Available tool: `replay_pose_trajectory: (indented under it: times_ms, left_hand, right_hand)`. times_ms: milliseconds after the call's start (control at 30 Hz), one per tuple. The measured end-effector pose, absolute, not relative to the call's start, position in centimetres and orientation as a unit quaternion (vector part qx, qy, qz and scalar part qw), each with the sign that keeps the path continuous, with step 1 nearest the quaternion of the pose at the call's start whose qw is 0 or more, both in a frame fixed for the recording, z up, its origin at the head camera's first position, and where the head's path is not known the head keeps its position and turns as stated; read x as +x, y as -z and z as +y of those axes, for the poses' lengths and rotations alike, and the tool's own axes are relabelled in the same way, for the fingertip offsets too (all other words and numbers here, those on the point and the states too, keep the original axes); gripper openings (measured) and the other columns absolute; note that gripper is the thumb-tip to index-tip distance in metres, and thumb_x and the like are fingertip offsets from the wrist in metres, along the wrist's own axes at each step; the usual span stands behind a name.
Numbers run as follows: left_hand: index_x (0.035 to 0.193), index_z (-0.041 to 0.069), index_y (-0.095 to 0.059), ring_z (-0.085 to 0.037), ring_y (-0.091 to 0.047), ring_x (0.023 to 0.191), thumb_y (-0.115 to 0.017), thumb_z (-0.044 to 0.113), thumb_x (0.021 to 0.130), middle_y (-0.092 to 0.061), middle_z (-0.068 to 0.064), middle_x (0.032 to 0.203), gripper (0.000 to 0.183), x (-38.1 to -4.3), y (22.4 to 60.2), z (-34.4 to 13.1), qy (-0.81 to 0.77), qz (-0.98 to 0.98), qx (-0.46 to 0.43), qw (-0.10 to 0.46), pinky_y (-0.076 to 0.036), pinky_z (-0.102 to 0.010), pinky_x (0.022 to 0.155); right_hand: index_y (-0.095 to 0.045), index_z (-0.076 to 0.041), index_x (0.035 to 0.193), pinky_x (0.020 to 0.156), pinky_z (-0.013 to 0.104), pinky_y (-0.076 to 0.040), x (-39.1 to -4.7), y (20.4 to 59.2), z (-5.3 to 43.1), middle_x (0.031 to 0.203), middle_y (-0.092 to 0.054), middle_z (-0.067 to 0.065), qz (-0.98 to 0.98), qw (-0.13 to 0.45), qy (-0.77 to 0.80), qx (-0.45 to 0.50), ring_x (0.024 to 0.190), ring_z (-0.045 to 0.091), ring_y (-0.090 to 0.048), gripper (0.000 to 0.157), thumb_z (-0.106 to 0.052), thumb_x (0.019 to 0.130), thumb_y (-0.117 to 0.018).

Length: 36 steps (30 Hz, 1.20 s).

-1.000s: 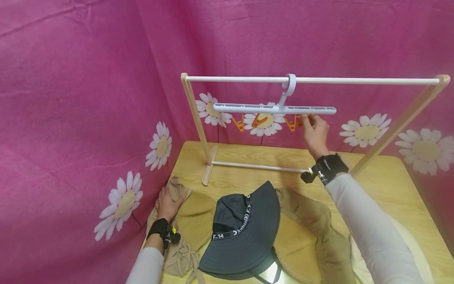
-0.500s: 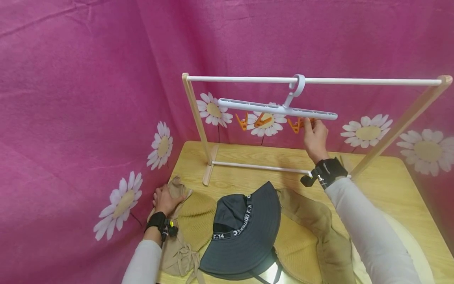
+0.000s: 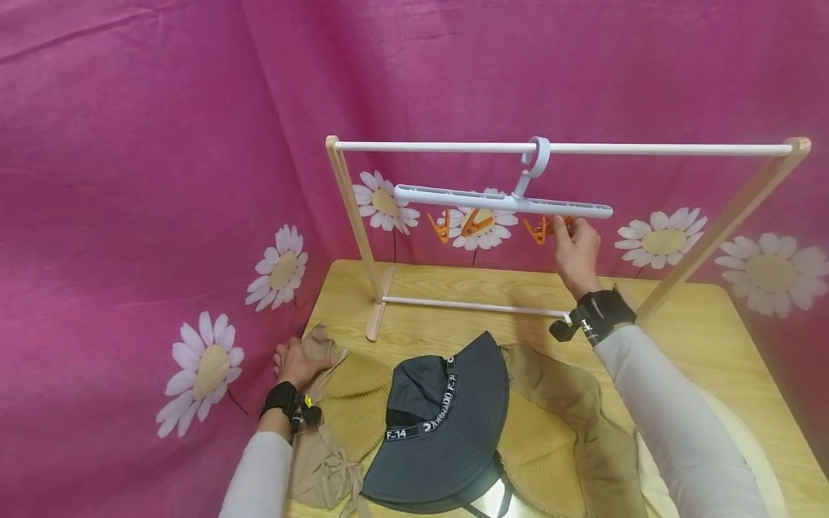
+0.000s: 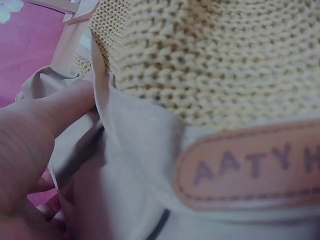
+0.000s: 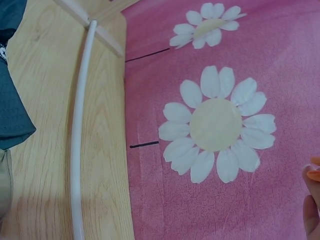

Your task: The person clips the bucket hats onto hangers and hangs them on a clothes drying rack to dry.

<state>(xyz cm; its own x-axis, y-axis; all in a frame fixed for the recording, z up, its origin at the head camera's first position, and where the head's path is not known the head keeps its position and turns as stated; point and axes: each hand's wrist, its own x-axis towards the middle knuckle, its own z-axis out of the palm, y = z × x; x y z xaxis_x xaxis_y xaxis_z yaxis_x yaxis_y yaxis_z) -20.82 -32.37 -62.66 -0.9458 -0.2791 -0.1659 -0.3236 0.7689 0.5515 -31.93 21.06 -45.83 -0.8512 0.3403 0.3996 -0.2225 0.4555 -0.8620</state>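
My left hand [image 3: 298, 365] grips the edge of a tan hat [image 3: 355, 396] at the table's left. The left wrist view shows its knitted straw-coloured crown, cloth brim and brown label [image 4: 250, 167]; the thumb lies inside the brim, other fingers beyond it. At the right end of a pale hanger [image 3: 453, 196], my right hand [image 3: 576, 252] pinches an orange clip [image 5: 315, 175], mostly hidden by the fingers. More orange clips [image 3: 477, 224] hang along the bar. The hanger's hook [image 3: 540, 160] loops over the rack's white rod [image 3: 660, 150].
A black bucket hat [image 3: 447, 432] lies mid-table, with another tan hat [image 3: 544, 453] beside it. A cream hat [image 3: 745, 446] lies partly under my right arm. The rack's wooden legs [image 3: 355, 216] and lower rod [image 3: 473, 305] stand behind; pink flowered cloth [image 3: 162, 180] encloses the table.
The hanger has tilted, its right end lower, and its hook has shifted slightly right. My right hand has dropped a little with it. My left hand has moved slightly left at the hat's edge.
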Motion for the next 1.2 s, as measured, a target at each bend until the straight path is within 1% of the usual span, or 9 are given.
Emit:
replay_pose_trajectory:
  times_ms: [167,367,467,533,600,767,900,1033,1200]
  left_hand:
    - [0.126,-0.013,-0.045,-0.062,-0.033,0.123,-0.092,0.049,0.072,-0.035,-0.045,0.130,0.094,-21.3,63.4,-32.5,-0.294,0.942,-0.160,0.034,-0.033,-0.070,0.102]
    - [0.124,-0.016,-0.043,-0.061,-0.033,0.121,-0.094,0.051,0.069,-0.035,-0.046,0.127,0.100,-22.1,63.1,-32.6,-0.284,0.943,-0.163,0.050,-0.033,-0.069,0.101]
    - [0.126,-0.017,-0.040,-0.061,-0.035,0.119,-0.094,0.050,0.068,-0.039,-0.045,0.125,0.104,-22.2,62.7,-32.6,-0.276,0.945,-0.165,0.062,-0.033,-0.069,0.100]
    - [0.127,-0.016,-0.038,-0.061,-0.036,0.120,-0.095,0.049,0.068,-0.041,-0.045,0.126,0.104,-22.1,62.4,-32.4,-0.272,0.945,-0.169,0.071,-0.033,-0.069,0.100]
    - [0.126,-0.015,-0.039,-0.061,-0.037,0.121,-0.095,0.049,0.068,-0.044,-0.044,0.126,0.102,-22.0,62.1,-32.2,-0.268,0.945,-0.175,0.076,-0.032,-0.070,0.099]
    - [0.122,-0.011,-0.047,-0.061,-0.035,0.124,-0.096,0.044,0.069,-0.043,-0.043,0.125,0.090,-21.7,61.5,-31.6,-0.257,0.949,-0.171,0.062,-0.029,-0.070,0.102]
    - [0.123,-0.008,-0.050,-0.063,-0.045,0.120,-0.097,0.039,0.070,-0.050,-0.043,0.122,0.086,-21.5,61.2,-31.4,-0.254,0.957,-0.140,0.028,-0.037,-0.067,0.102]
    - [0.126,-0.004,-0.051,-0.057,-0.061,0.112,-0.097,0.039,0.071,-0.063,-0.039,0.120,0.083,-21.4,60.9,-31.4,-0.261,0.959,-0.111,0.016,-0.049,-0.065,0.091]
    - [0.139,-0.007,-0.051,-0.056,-0.059,0.120,-0.095,0.036,0.074,-0.060,-0.039,0.130,0.090,-21.2,60.3,-31.7,-0.290,0.954,-0.071,0.015,-0.049,-0.063,0.097]
  right_hand:
    - [-0.073,0.005,0.117,0.062,0.019,-0.037,-31.8,45.9,21.3,0.098,-0.074,0.014,-0.804,0.278,-0.525,-0.034,0.074,-0.002,-0.054,0.037,-0.028,0.109,-0.058]
    - [-0.073,0.006,0.110,0.059,0.021,-0.034,-31.7,45.9,21.5,0.080,-0.066,-0.009,-0.803,0.284,-0.522,-0.038,0.066,0.001,-0.047,0.038,-0.030,0.107,-0.061]
    - [-0.073,0.006,0.107,0.058,0.022,-0.033,-31.6,46.0,21.5,0.078,-0.067,-0.004,-0.803,0.286,-0.521,-0.039,0.063,0.002,-0.045,0.038,-0.030,0.107,-0.061]
    - [-0.073,0.006,0.107,0.058,0.023,-0.033,-31.5,46.0,21.4,0.080,-0.070,0.006,-0.803,0.287,-0.521,-0.039,0.062,0.002,-0.044,0.038,-0.029,0.107,-0.061]
    - [-0.073,0.007,0.107,0.059,0.023,-0.033,-31.5,46.0,21.4,0.079,-0.070,0.002,-0.801,0.288,-0.523,-0.039,0.063,0.001,-0.044,0.037,-0.028,0.107,-0.061]
    - [-0.074,0.006,0.107,0.059,0.023,-0.032,-31.6,46.0,21.4,0.072,-0.057,-0.026,-0.800,0.285,-0.527,-0.037,0.063,0.001,-0.044,0.037,-0.029,0.107,-0.061]
    - [-0.074,0.005,0.107,0.057,0.022,-0.033,-31.6,46.0,21.2,0.078,-0.068,-0.007,-0.798,0.289,-0.527,-0.034,0.062,0.001,-0.044,0.038,-0.030,0.107,-0.062]
    - [-0.074,0.006,0.106,0.060,0.021,-0.035,-31.5,46.0,21.2,0.090,-0.074,0.019,-0.800,0.298,-0.520,-0.033,0.063,-0.001,-0.047,0.038,-0.030,0.107,-0.062]
    - [-0.073,0.007,0.104,0.063,0.021,-0.035,-31.4,46.2,21.2,0.094,-0.073,0.027,-0.798,0.307,-0.518,-0.028,0.065,-0.001,-0.047,0.039,-0.029,0.107,-0.061]
